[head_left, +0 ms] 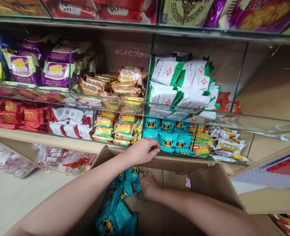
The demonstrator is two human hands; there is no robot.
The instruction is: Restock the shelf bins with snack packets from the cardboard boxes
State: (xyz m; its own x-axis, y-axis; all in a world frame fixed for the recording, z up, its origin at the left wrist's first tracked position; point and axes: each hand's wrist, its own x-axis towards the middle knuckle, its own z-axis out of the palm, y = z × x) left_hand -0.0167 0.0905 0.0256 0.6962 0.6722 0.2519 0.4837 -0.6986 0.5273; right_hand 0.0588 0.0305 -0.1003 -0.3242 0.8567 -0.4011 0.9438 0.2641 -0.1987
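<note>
From the head view, see the left hand (145,150) just over the far edge of the cardboard box (199,168), near the turquoise packs on the low shelf (168,139). See fingers partly curled; cannot tell if holding anything. Down inside the box, see the right hand (147,185), right beside the turquoise snack packs (121,209) lying along the box's left side. Cannot tell how open or if gripping one, with fingertips partly hidden. Find room to move on the brown box floor, right of that hand, up to a pink scrap (188,183). Above the low shelf, spot a glass edge (184,109) fronting white-and-green packs (191,77).
</note>
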